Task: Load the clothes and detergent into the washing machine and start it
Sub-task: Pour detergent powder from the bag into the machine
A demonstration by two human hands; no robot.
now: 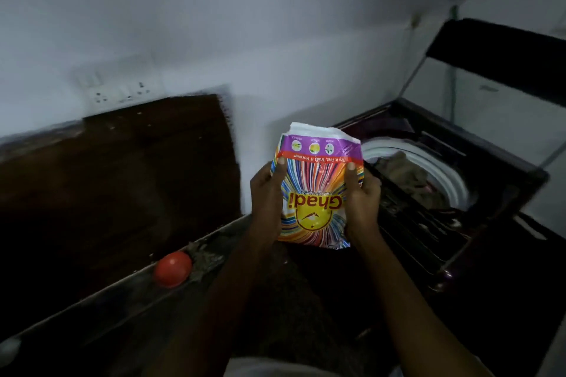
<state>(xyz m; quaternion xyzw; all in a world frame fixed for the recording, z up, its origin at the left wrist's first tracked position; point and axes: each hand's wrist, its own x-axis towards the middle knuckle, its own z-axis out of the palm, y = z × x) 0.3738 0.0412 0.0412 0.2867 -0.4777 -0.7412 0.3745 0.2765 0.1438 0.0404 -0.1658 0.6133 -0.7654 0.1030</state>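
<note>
A colourful detergent powder packet (318, 180) with striped print and a purple band is held upside down in front of me. My left hand (267, 193) grips its left edge and my right hand (361, 196) grips its right edge. Just to the right stands a dark top-loading washing machine (490, 223) with its lid (502, 55) raised. Brownish clothes (407, 174) lie inside its white drum (450, 184). The packet hangs to the left of the drum opening, above the machine's near-left corner.
A dark brown counter (107, 180) runs along the left, with a red ball-like object (172, 268) on its front ledge. A white switch and socket plate (119, 89) sits on the wall behind. White walls surround the machine.
</note>
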